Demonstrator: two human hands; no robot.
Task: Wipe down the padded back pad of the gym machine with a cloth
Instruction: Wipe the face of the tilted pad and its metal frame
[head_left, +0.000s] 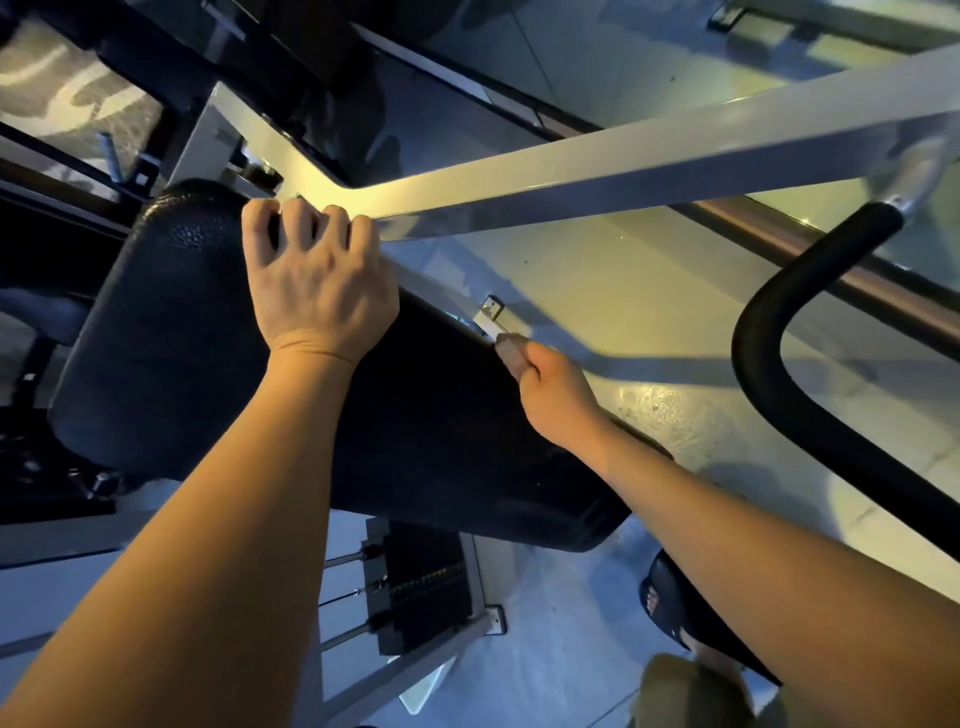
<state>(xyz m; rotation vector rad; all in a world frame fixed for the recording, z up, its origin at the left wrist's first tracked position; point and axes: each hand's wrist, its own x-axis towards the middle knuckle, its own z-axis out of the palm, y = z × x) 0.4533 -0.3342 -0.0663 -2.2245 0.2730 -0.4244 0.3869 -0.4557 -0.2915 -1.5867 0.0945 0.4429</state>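
The black pad (208, 338) lay slanting across the middle, near a white bar (571, 182). The left hand (322, 291) curled its fingers over the pad's far edge, gripping it. The right hand (556, 395) sat at the pad's right edge with its fingers hidden, so I couldn't tell their grip.

Glossy pale floor (649, 322) carries grey machine frame (405, 670); black sandal (670, 597) planted there.

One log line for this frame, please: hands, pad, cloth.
left hand: grips back pad far edge | right hand: curled at same edge, grasp unclear | cloth: not visible
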